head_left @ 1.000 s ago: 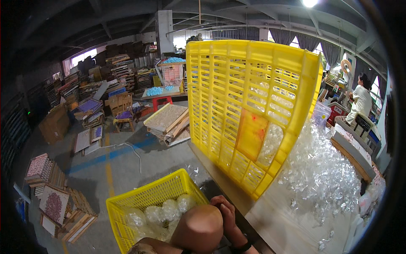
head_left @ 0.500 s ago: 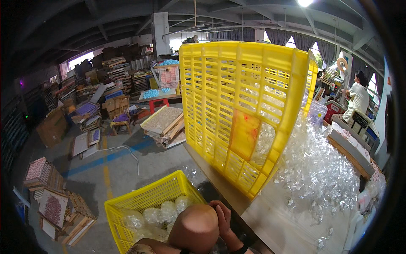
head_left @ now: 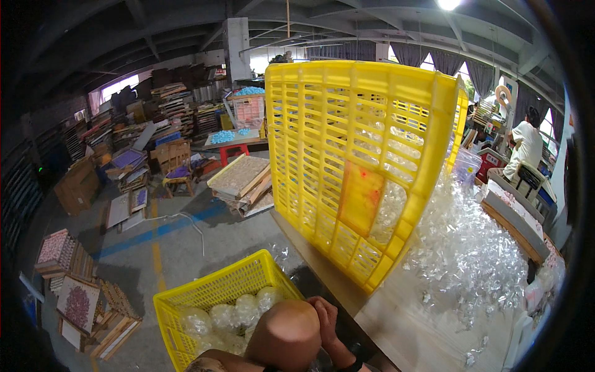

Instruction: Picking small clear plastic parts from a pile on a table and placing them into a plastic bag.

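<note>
My right hand [head_left: 326, 319] is beside my bare raised knee [head_left: 286, 328], its fingers curled together, and a black band circles the wrist. Whatever the fingers may hold is hidden. My left hand does not show; the knee blocks the area where it could be. Just left of the knee stands a yellow slatted basket [head_left: 214, 280] with several clear plastic bundles [head_left: 224, 315] inside. On the board to the right, a large yellow crate [head_left: 362, 198] is tipped on its side, and clear shiny plastic pieces [head_left: 468, 254] spill out of it.
Wooden trays [head_left: 87, 304] are stacked on the floor at the left, with more frames [head_left: 243, 180] behind the basket. A wooden chair [head_left: 175, 166] and a red stool [head_left: 233, 152] stand farther back. A seated person [head_left: 525, 146] is at the far right.
The seated person at the far right has turned and leaned away. My right hand, the knee, the basket and the crate look the same apart from a slight shift of view.
</note>
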Demonstrator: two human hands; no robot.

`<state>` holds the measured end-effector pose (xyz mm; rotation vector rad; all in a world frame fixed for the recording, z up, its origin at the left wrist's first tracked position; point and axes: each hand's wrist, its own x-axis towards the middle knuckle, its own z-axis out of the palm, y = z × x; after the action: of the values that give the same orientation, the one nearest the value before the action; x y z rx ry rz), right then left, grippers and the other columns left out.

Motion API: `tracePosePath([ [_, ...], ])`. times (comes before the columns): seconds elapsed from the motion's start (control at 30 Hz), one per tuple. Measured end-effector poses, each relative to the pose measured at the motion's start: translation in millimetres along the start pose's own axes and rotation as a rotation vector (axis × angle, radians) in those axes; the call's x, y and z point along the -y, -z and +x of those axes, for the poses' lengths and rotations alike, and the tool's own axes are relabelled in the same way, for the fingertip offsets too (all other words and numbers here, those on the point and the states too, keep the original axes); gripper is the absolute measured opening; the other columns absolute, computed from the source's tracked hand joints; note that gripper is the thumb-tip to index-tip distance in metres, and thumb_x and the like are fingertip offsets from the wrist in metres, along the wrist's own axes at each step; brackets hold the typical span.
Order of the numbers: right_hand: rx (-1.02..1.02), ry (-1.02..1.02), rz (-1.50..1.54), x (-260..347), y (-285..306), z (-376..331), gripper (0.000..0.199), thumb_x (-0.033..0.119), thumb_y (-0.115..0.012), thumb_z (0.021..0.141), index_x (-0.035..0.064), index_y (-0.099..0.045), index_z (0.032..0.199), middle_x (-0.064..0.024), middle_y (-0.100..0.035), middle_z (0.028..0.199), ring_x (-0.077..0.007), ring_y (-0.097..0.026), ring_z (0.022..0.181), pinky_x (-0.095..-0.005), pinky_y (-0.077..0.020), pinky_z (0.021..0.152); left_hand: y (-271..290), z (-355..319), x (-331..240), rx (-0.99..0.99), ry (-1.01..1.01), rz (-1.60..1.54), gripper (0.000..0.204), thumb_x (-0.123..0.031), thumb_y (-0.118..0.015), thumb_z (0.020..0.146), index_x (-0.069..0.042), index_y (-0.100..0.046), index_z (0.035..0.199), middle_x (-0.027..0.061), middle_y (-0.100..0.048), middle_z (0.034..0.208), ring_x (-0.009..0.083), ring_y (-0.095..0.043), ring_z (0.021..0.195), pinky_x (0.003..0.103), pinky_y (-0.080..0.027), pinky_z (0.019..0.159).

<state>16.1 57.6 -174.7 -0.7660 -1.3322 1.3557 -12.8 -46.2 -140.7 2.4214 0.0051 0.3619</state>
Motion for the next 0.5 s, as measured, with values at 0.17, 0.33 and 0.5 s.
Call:
tracePosePath([
  [0.17, 0.01, 0.0, -0.201, -10, 10, -9, 0.02, 0.012, -0.045, 0.093, -0.0022, -0.058, 0.09, -0.009, -0.057, 0.078, -0.0167, -0.055, 0.075, -0.0295, -0.0456, 0.076, 0, 1, 0, -0.007, -0.012, 0.001, 0.013, -0.021, -0.062, 0.08, -0.009, -0.061, 0.085, 0.0119, -0.062, 0.072, 0.0268, -0.062, 0.067, 0.038, -0.048, 0.058],
  [0.33, 0.007, 0.114, 0.074, 9, -14, 6, 0.026, 0.018, -0.045, 0.091, -0.0025, -0.056, 0.081, -0.0061, -0.055, 0.074, -0.0148, -0.052, 0.071, -0.028, -0.0443, 0.07, 2, -2, -1, -0.014, -0.007, -0.005, 0.013, -0.021, -0.062, 0.08, -0.009, -0.061, 0.087, 0.0119, -0.062, 0.073, 0.0265, -0.062, 0.068, 0.037, -0.048, 0.058],
  [0.5, 0.071, -0.105, -0.18, 3, 9, -7, 0.021, 0.01, -0.044, 0.092, -0.0047, -0.059, 0.095, -0.0104, -0.058, 0.086, -0.0172, -0.056, 0.083, -0.0278, -0.0447, 0.076, 1, -1, -1, -0.009, -0.006, -0.001, 0.013, -0.02, -0.063, 0.081, -0.009, -0.061, 0.088, 0.0118, -0.062, 0.073, 0.0262, -0.062, 0.069, 0.037, -0.048, 0.059],
])
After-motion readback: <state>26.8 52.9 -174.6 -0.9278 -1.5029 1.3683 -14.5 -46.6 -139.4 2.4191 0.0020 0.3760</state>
